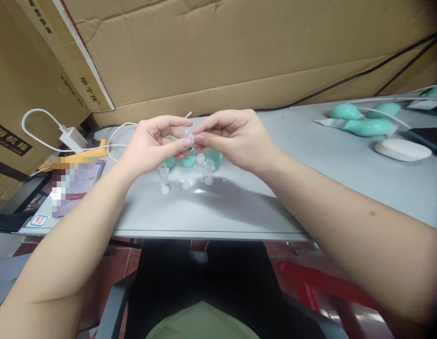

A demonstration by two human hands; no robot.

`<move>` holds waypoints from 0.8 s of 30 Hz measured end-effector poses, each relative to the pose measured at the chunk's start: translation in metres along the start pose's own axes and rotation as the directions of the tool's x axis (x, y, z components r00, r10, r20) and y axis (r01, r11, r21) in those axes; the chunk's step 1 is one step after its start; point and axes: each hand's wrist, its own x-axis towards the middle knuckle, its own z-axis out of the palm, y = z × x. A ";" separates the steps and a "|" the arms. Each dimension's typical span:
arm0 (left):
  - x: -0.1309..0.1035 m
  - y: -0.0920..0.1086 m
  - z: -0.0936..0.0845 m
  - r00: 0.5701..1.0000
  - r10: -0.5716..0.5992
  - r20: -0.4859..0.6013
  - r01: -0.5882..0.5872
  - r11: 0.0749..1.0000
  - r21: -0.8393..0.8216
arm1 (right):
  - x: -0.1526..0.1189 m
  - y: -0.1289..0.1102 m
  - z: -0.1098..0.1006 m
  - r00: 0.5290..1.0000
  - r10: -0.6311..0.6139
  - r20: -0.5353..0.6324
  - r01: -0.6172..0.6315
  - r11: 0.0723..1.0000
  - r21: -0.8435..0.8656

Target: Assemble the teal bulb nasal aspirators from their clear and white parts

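Note:
Above the table, my left hand [153, 143] pinches a small clear plastic piece [186, 133] between thumb and fingers. My right hand [235, 136] meets it from the other side, its thumb and fingertips closed on the same piece. Teal bulbs [188, 161] stand behind and below my fingers, partly hidden by them. In front of the bulbs are small clear plastic cups, one at the left [163, 170] and another at the right [209, 168]. Small whitish round pieces [165, 189] lie on the tabletop nearer to me.
More teal bulbs [369, 127] lie at the right, beside a smooth white mouse-shaped object [402, 149]. A phone [80, 186], a yellow power strip [87, 153] and a white charger [73, 139] with its cable are at the left. Cardboard [204, 56] walls the table's back; a black cable runs along it.

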 end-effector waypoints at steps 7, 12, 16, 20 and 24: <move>0.004 -0.010 -0.004 0.997 0.079 0.013 -0.079 0.997 0.006 | 0.000 0.003 0.000 1.000 -0.011 -0.008 0.012 1.000 0.028; 0.003 -0.010 -0.002 0.997 0.070 0.013 -0.070 0.997 -0.024 | 0.001 0.005 -0.001 1.000 0.005 0.008 -0.005 1.000 0.031; 0.002 -0.009 0.000 0.997 0.071 0.002 -0.071 0.997 -0.041 | 0.001 0.006 -0.003 1.000 0.006 0.029 -0.006 1.000 0.006; 0.001 -0.010 -0.001 0.995 0.095 0.018 -0.094 0.995 -0.027 | 0.001 0.005 -0.005 0.998 -0.006 0.064 0.007 1.000 -0.012; 0.002 -0.011 -0.001 0.994 0.104 0.029 -0.103 0.993 -0.050 | 0.001 0.003 -0.005 0.997 -0.035 0.076 0.036 0.999 -0.012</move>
